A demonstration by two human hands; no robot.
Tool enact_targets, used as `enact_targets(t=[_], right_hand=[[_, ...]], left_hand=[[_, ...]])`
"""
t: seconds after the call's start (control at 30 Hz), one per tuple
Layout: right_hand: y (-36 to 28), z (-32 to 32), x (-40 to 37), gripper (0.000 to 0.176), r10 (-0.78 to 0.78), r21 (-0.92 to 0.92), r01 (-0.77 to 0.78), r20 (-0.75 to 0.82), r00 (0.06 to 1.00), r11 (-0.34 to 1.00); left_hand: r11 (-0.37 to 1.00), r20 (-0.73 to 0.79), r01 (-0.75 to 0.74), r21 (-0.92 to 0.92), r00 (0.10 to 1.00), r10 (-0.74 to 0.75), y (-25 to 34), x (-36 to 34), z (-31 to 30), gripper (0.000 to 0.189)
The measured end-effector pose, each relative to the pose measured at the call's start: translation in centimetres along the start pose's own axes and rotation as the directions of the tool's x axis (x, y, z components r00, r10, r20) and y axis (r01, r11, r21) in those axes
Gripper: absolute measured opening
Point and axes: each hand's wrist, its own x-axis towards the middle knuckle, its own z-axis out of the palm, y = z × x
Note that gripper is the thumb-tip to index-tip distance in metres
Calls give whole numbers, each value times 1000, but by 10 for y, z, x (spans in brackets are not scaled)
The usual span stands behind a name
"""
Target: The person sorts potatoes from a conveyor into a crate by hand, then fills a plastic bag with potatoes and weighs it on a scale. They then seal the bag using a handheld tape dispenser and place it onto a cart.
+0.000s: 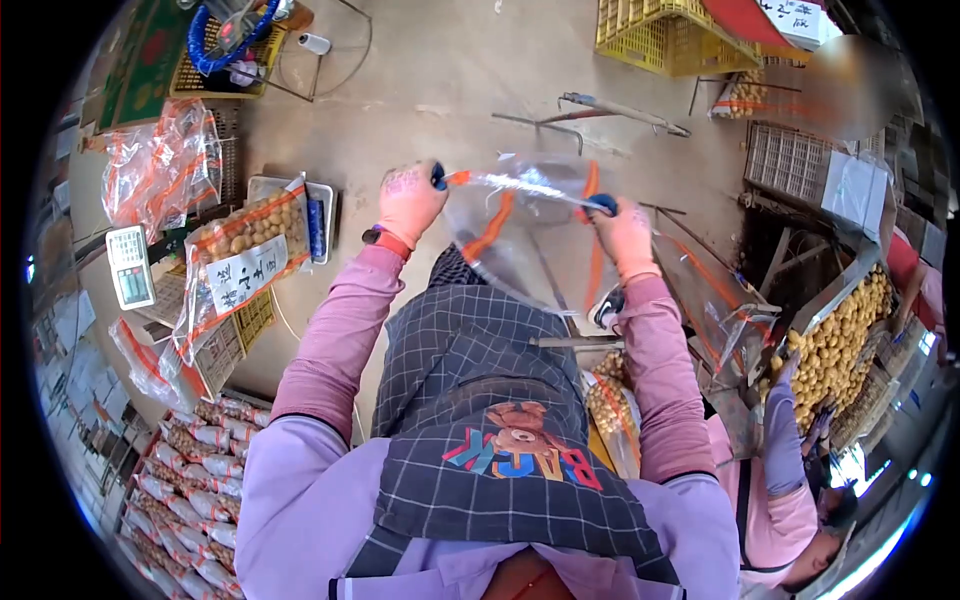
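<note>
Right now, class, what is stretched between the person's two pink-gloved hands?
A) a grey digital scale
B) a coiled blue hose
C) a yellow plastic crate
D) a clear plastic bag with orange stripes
D: the left hand and right hand each grip the mouth of the clear plastic bag with orange stripes, holding it open.

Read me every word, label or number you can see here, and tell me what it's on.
"BEAR", seen upside down, likely: apron.
White label on the filled bag: characters too blurred to read.
White sign, top right: too blurred.
Scale display: unreadable.
</note>
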Motion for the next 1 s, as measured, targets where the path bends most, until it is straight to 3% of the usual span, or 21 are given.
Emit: enact_targets(t=[0.03,0.1,0.13,0.2,0.23,0.27,0.3,0.33,0.37,0.4,0.47,0.5,0.53,0.6,0.63,0.73,0.77,0.87,0.9,0.97,1.0], right_hand=[[1,-10,2,29,39,18,-39,-21,999,999],[-3,-38,13,29,44,37,-42,-51,998,998],[0,-44,18,29,55,37,-53,-48,997,998],[12,-51,27,30,-40,93,40,0,999,995],[19,-51,31,30,-52,114,47,44,998,992],[24,-52,31,30,-39,119,34,40,998,992],[28,-54,34,29,-45,111,39,59,997,993],[34,-57,38,29,-57,100,49,81,995,994],[41,-58,42,27,-83,87,79,41,996,993],[48,-60,50,27,-95,84,92,41,995,992],[63,-60,66,27,-91,-89,98,74,993,991],[76,-55,74,29,-295,-152,280,-87,952,948],[86,-51,83,29,-288,-136,275,-87,954,952],[92,-54,100,32,-174,-58,168,-131,976,984],[93,-57,108,33,-127,-36,124,-96,987,992],[90,-64,125,32,-89,18,92,-107,990,996],[94,-59,135,33,-89,47,93,-85,992,995],[90,-50,158,30,-14,-8,14,-114,993,1000],[90,-43,168,35,8,-92,-13,-60,998,996],[87,-31,176,36,24,-54,-29,-93,995,998],[83,-27,177,37,43,-17,-46,-141,989,999]], left_hand=[[1000,19,1,0,1000,-2,10,6,2,21],[972,-191,-205,118,955,225,31,25,11,26],[971,-181,-210,117,956,229,42,32,20,26],[942,-439,-335,1,846,301,66,46,41,25],[903,-500,-420,87,766,404,78,53,49,26],[898,-492,-431,88,765,415,87,55,48,26],[901,-200,-432,25,881,428,97,59,46,29],[911,111,-410,-34,905,411,106,62,46,31],[941,152,-334,61,935,322,111,67,46,30],[943,141,-327,61,938,316,116,71,46,30],[997,113,-79,-21,990,81,127,73,42,26],[993,59,-85,-79,994,90,135,71,31,28],[994,67,-85,-63,994,89,137,74,32,28],[998,-70,-7,-58,998,3,138,89,34,43],[946,-56,-53,-319,998,37,134,99,34,50],[930,-66,-144,-338,989,129,108,134,50,47],[978,-27,-94,-186,996,91,100,147,56,41],[975,77,-211,-74,973,216,135,144,22,30],[977,87,-199,-71,975,205,132,149,31,30],[969,-85,-231,-88,971,223,123,165,46,27],[972,-73,-220,-83,974,214,118,166,49,27]])
